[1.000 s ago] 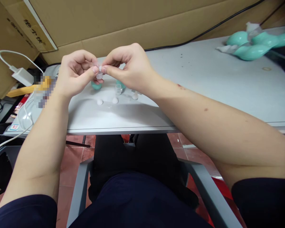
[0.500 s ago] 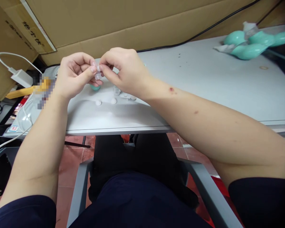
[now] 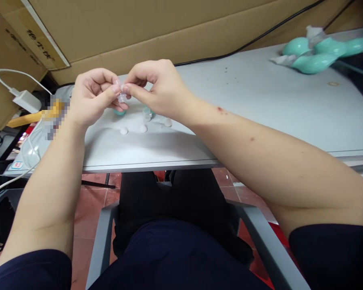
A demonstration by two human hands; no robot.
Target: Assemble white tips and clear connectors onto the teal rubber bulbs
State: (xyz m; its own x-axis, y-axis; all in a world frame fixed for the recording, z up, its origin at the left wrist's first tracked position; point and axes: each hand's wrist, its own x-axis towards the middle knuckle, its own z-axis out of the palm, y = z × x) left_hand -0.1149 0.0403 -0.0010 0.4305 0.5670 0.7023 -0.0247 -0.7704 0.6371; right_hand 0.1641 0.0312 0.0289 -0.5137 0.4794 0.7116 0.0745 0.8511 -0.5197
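Observation:
My left hand point(image 3: 97, 94) pinches a small clear plastic piece point(image 3: 122, 97) between thumb and fingers, above the grey-white table. Opposite it, my right hand point(image 3: 154, 82) is closed, thumb and forefinger pinched at the same piece's right side; its exact shape is mostly covered by fingertips. Beneath my left fingers a mint-green rounded thing point(image 3: 120, 112) partly shows. A clear plastic part point(image 3: 147, 114) stands on the table below my right hand, with more mint green behind it. Small white round pieces point(image 3: 143, 129) lie nearer the table's front edge.
Mint-green bulb-shaped things point(image 3: 316, 56) with whitish wrapping lie at the back right. A black cable point(image 3: 211, 59) runs along the cardboard wall point(image 3: 169, 28). On the left are a white charger point(image 3: 28, 100) with its cord and a yellow-handled tool point(image 3: 26, 118), partly blurred out.
My right fingertips have shifted slightly left and closer in against the clear piece. The camera view has moved a little; the things on the table appear to stay put.

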